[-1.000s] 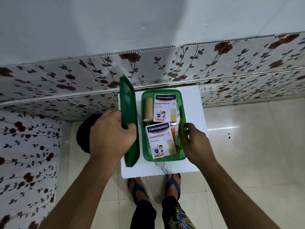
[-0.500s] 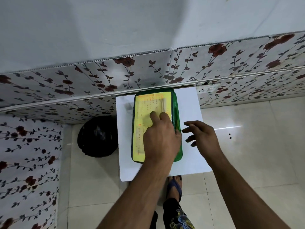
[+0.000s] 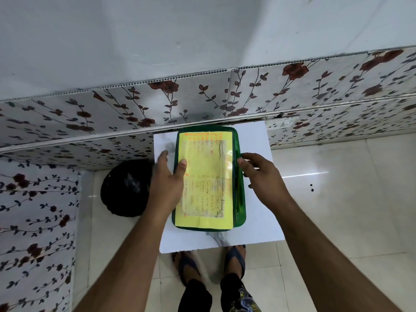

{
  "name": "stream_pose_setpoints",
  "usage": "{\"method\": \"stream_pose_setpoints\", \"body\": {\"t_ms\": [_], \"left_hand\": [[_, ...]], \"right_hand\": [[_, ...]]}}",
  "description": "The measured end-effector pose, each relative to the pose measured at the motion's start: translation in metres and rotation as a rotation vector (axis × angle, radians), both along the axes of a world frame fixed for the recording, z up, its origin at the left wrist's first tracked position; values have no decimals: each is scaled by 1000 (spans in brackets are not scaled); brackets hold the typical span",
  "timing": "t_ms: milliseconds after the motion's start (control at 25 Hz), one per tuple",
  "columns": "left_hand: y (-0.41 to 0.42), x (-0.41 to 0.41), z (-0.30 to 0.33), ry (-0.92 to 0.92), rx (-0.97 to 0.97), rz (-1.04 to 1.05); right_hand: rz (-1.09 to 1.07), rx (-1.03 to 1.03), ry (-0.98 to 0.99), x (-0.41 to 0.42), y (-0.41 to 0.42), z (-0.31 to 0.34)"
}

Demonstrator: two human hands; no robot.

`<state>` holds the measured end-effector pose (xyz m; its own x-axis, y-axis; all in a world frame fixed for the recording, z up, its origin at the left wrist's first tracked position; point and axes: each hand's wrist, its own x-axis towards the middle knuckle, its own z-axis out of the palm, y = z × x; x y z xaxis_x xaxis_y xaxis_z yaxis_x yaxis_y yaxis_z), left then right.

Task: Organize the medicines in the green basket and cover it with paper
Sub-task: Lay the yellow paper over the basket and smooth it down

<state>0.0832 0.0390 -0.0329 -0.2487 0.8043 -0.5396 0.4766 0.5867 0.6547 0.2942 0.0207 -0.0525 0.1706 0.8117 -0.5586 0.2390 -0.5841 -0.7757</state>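
The green basket (image 3: 239,199) lies on a small white table (image 3: 258,224), closed by its green lid. A yellow paper (image 3: 206,176) with handwriting covers the lid's top. The medicines inside are hidden. My left hand (image 3: 167,183) rests on the basket's left edge, thumb on the paper, fingers down the left side. My right hand (image 3: 261,174) touches the right edge with thumb and fingertips. Both hands press on the lid from either side.
The table stands against a floral-patterned wall panel (image 3: 202,102). A black bag (image 3: 126,188) sits on the tiled floor left of the table. My sandalled feet (image 3: 211,264) stand just under the table's near edge.
The lid with the yellow paper has swung from upright at the left down onto the basket, hiding the plaster boxes. My left hand then slid from the lid's middle to its left edge; my right hand closed in.
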Motion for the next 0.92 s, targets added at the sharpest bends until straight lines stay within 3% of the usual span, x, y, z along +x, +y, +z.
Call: {"method": "stream_pose_setpoints", "body": {"t_ms": [80,200,520,640,760,840,920], "left_hand": [[-1,7,1,-175,-89,23],[-6,22,9,-211,-17,-19],[-9,19,1,-328,-93,4],[-11,19,-2,-313,-88,33],[-12,21,-2,-255,-78,8],[-11,17,0,-114,-62,-60],[-12,11,4,44,-35,-110]], "right_hand": [[11,-20,29,-4,5,1],[-4,-35,30,-5,10,1],[29,-42,-6,-4,12,6],[62,-74,3,-3,10,7],[100,-91,-158,-2,11,13],[144,-79,-302,-3,9,20],[173,-76,-308,-8,6,27]]}}
